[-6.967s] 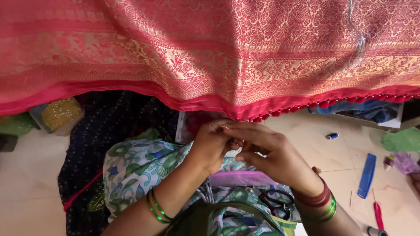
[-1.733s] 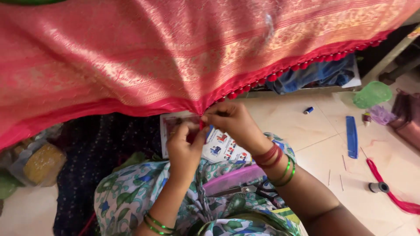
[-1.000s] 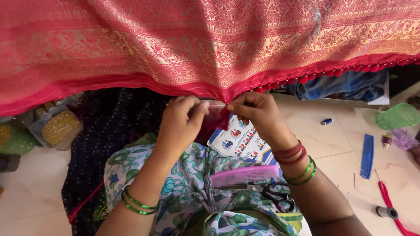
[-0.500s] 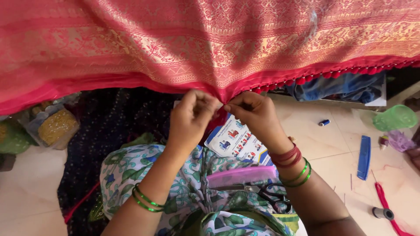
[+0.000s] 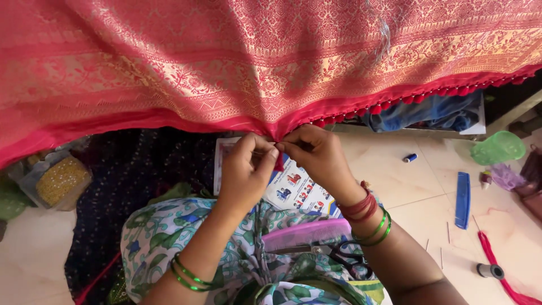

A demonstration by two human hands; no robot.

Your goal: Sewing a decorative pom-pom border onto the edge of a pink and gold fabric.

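Note:
A wide red and gold patterned cloth (image 5: 237,62) hangs across the top of the head view. Its lower hem carries a row of small red tassel balls (image 5: 395,101) on the right half. My left hand (image 5: 245,172) and my right hand (image 5: 316,155) meet at the hem in the middle, fingers pinched together on the red edge and a short red thread tuft (image 5: 279,162). Green bangles sit on both wrists, red ones on the right. A pink comb (image 5: 307,234) and black scissors (image 5: 333,253) lie on my lap.
A printed card (image 5: 293,189) lies under my hands. On the tiled floor at right are a blue comb (image 5: 463,199), a small blue thread spool (image 5: 410,158), a dark spool (image 5: 490,271) with red thread (image 5: 499,271), a green cup (image 5: 498,148). A box of yellow beads (image 5: 56,179) sits left.
My hands stay pinched at the hem; over the last second they closed in tighter together on the edge. The view shifted slightly.

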